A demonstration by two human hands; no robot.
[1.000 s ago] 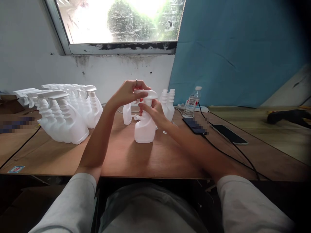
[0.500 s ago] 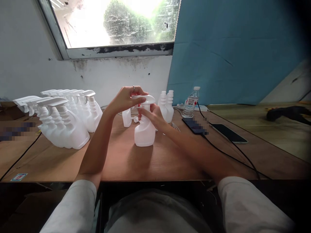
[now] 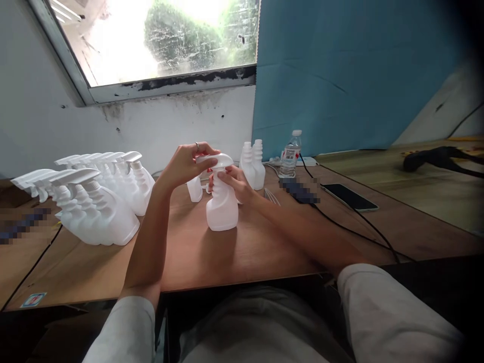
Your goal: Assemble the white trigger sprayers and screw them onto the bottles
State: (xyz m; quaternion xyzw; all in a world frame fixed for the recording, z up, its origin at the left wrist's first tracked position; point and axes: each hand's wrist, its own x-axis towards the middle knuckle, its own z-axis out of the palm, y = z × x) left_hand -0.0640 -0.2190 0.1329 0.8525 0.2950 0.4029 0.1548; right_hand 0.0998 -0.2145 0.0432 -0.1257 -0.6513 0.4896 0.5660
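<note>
At the far left of the desk point(image 3: 264, 262), a black cable point(image 3: 33, 269) runs toward the front edge, near a small sticker point(image 3: 34, 300). Just right of it stand two close-packed rows of white spray bottles point(image 3: 113, 222), their trigger heads on. In the middle, the left hand point(image 3: 186, 164), a ring on one finger, has its fingers closed over the white spray head point(image 3: 224, 160) of a single bottle point(image 3: 222, 212). That bottle stands upright on the desk, with another white container point(image 3: 195, 189) partly visible behind it. The right hand point(image 3: 239, 184) is wrapped around the bottle's neck, just under the head. Farther right and behind, two white bottles with bare necks point(image 3: 258, 171) stand side by side. Next come a clear water bottle point(image 3: 290, 160) with a white cap, a partly blurred dark device point(image 3: 300, 191) with a black cord point(image 3: 344, 229), and a phone point(image 3: 350, 196) lying flat.
</note>
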